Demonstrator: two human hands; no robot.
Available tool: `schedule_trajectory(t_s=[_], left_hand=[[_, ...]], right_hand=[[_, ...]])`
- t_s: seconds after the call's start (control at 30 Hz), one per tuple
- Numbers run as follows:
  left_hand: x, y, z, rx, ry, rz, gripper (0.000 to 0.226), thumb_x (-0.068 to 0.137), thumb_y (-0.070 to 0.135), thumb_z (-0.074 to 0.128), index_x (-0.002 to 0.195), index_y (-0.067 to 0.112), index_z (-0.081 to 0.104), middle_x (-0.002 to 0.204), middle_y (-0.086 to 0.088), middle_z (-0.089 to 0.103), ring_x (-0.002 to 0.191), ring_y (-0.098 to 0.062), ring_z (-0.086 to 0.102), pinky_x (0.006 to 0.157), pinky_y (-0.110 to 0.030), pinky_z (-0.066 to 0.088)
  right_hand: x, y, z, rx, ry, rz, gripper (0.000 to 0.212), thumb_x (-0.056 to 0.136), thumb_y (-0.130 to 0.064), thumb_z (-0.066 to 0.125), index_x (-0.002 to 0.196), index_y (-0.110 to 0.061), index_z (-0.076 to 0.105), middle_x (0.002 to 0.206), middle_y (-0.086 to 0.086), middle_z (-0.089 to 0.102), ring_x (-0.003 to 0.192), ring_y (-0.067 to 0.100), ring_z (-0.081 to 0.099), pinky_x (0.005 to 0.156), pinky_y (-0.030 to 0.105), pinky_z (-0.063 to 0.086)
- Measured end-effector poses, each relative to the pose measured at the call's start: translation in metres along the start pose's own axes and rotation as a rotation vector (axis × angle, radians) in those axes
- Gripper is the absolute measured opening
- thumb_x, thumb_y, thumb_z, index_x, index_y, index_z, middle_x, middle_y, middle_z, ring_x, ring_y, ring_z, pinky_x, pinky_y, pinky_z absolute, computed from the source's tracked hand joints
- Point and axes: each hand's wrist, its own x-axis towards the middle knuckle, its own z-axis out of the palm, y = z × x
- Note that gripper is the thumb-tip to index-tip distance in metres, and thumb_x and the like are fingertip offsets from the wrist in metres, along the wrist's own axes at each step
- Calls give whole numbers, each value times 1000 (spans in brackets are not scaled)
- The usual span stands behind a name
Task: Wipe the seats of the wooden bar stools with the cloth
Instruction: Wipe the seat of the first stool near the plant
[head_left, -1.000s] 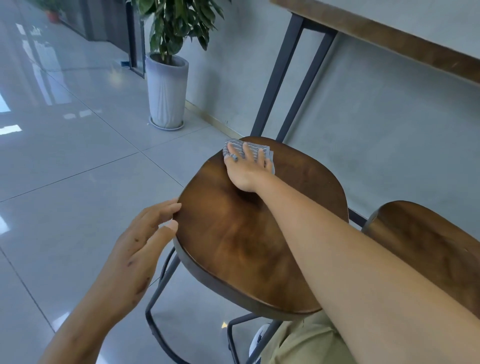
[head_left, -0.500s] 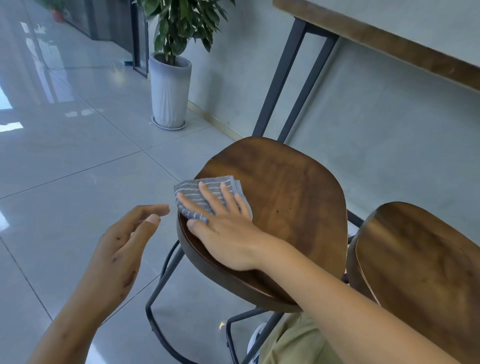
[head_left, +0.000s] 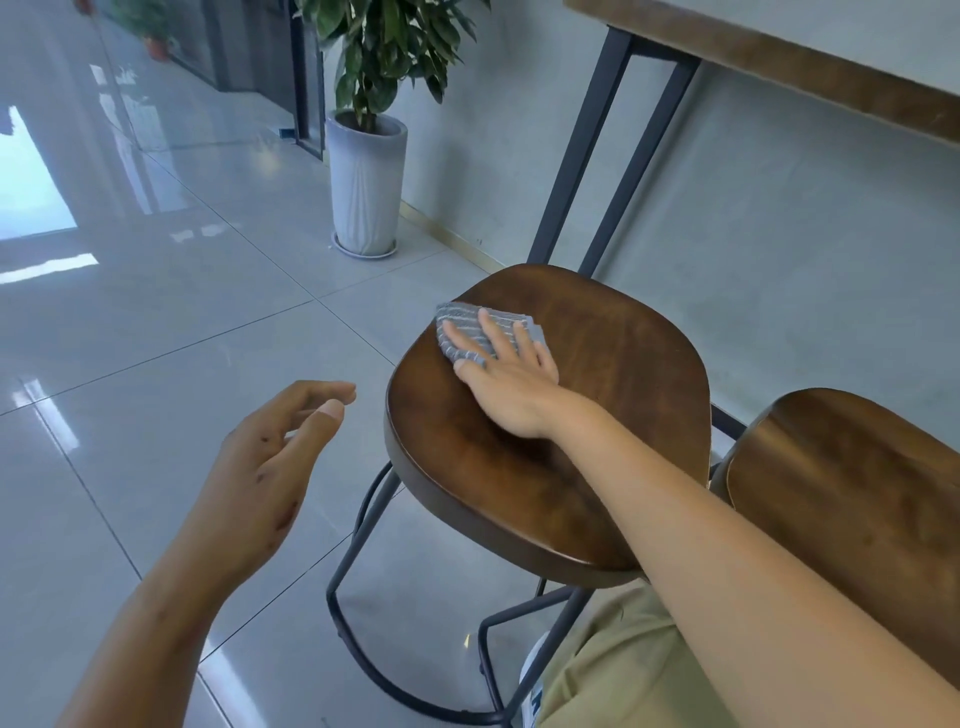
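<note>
The right hand (head_left: 511, 387) lies flat on the wooden stool seat (head_left: 597, 415), its straight, spread fingers pressing the grey striped cloth (head_left: 465, 332) against the wood. The cloth sits at the far left part of that seat, close to its rim, folded into a small pad, and the fingers cover its right half. This grip is wide and flat: it pins the cloth down without curling round it.

The left hand (head_left: 260, 478) hovers in the air to the left of the seat, apart from its rim, over the tiled floor (head_left: 156, 322). Its fingers are loosely extended, thumb uppermost, and its grip is wide and holds nothing.

A second wooden stool seat (head_left: 857, 493) stands just beside the first, on its right. Beyond the first seat, dark metal legs (head_left: 597, 145) carry a wood-edged surface (head_left: 779, 57) along the grey wall. Further left of the seat, by the wall, a potted plant (head_left: 366, 176) stands on the floor.
</note>
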Motion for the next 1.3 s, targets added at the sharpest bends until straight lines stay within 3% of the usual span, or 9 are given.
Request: schedule_trajectory(t_s=[0.23, 0.47, 0.63, 0.7, 0.8, 0.9, 1.0, 1.17, 1.3], left_hand=[[0, 23, -3, 19, 32, 33, 32, 92, 46, 45, 112, 35, 68, 118, 17, 68, 118, -1, 57, 102, -37, 43], [7, 34, 7, 46, 15, 66, 33, 93, 47, 45, 115, 35, 67, 120, 18, 66, 118, 4, 55, 93, -25, 41], [9, 36, 14, 61, -2, 79, 34, 94, 47, 44, 117, 34, 66, 121, 15, 66, 120, -4, 56, 100, -33, 45], [9, 37, 18, 64, -12, 72, 32, 97, 46, 46, 117, 32, 65, 110, 17, 70, 109, -8, 62, 103, -38, 46], [10, 33, 24, 65, -13, 58, 22, 104, 31, 48, 116, 26, 66, 67, 27, 65, 65, -4, 58, 101, -35, 47], [13, 33, 30, 58, -2, 54, 22, 101, 36, 51, 115, 29, 66, 83, 22, 69, 81, -4, 65, 100, -38, 49], [15, 32, 36, 35, -7, 22, 35, 92, 49, 48, 118, 33, 65, 115, 7, 68, 106, -31, 64, 101, -57, 48], [17, 23, 53, 72, -6, 48, 31, 97, 40, 52, 126, 35, 60, 134, 19, 56, 128, 2, 47, 94, -6, 39], [17, 19, 62, 174, -46, 79, 31, 98, 43, 53, 129, 41, 56, 142, 26, 48, 135, 3, 40, 103, -20, 38]], right_hand=[[-2, -28, 6, 54, 16, 232, 58, 102, -51, 8, 153, -45, -18, 163, 2, -29, 146, 41, -28, 117, 58, -17], [-61, -35, 31, -38, -14, -9, 53, 103, -50, 6, 152, -51, -14, 164, -6, -25, 147, 33, -31, 119, 54, -16], [-114, -28, 35, -121, -3, -180, 52, 103, -54, 5, 149, -55, -18, 164, -12, -22, 148, 27, -29, 122, 50, -11], [-126, -20, 34, -145, -3, -240, 51, 103, -54, 6, 147, -58, -19, 163, -15, -23, 148, 22, -30, 122, 46, -13], [-131, -7, 28, -92, -45, -299, 50, 104, -50, 10, 145, -64, -15, 161, -23, -23, 145, 10, -34, 121, 37, -17], [-121, 4, 20, -39, -97, -319, 49, 106, -47, 13, 146, -65, -9, 160, -27, -21, 143, 3, -35, 118, 33, -19], [-99, 16, 16, -55, -70, -291, 48, 106, -47, 12, 147, -65, -7, 162, -26, -18, 145, 4, -32, 119, 33, -19], [-48, 39, 10, -103, 19, -191, 49, 105, -50, 12, 148, -63, -7, 164, -19, -18, 149, 14, -26, 121, 41, -15], [-6, 53, -4, -96, 26, -57, 50, 102, -50, 10, 147, -62, -9, 166, -14, -15, 151, 19, -20, 122, 44, -12]])
